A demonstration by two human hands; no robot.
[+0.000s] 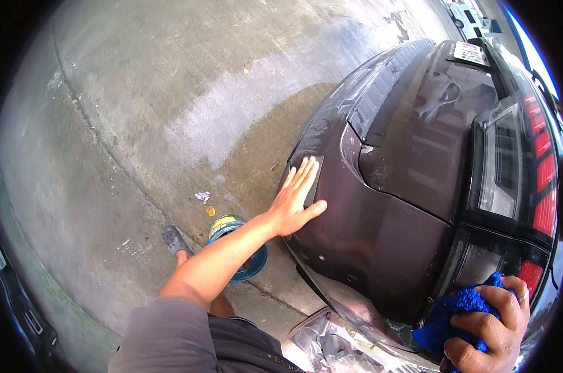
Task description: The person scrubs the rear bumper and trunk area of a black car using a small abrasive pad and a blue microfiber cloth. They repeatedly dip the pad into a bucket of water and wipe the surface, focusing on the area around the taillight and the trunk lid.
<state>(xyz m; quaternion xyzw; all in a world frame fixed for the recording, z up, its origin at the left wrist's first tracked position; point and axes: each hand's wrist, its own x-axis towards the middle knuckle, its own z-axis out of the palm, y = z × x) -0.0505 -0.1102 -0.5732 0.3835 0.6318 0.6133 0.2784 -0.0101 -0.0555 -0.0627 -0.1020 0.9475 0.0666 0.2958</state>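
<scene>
My left hand [296, 196] lies flat on the rear bumper [361, 233] of a dark brown car, fingers stretched and thumb out to the side. Under its palm and fingers is a thin dark grey sheet [314, 184] that looks like sandpaper, pressed against the bumper corner. At the lower right, my right hand [491, 321] grips a bunched blue microfiber cloth [456, 312] beside the tail light [503, 163]. Small pale specks mark the paint below my left hand. The cloth hides part of the body edge under the light.
A teal bucket [258, 265] stands on the concrete floor [137, 140] below my left forearm. Crumpled wrapping [202, 197] lies near my shoe [174, 239]. Clear plastic sheeting [328, 338] is by the car's side. Another dark vehicle [20, 303] is at the far left.
</scene>
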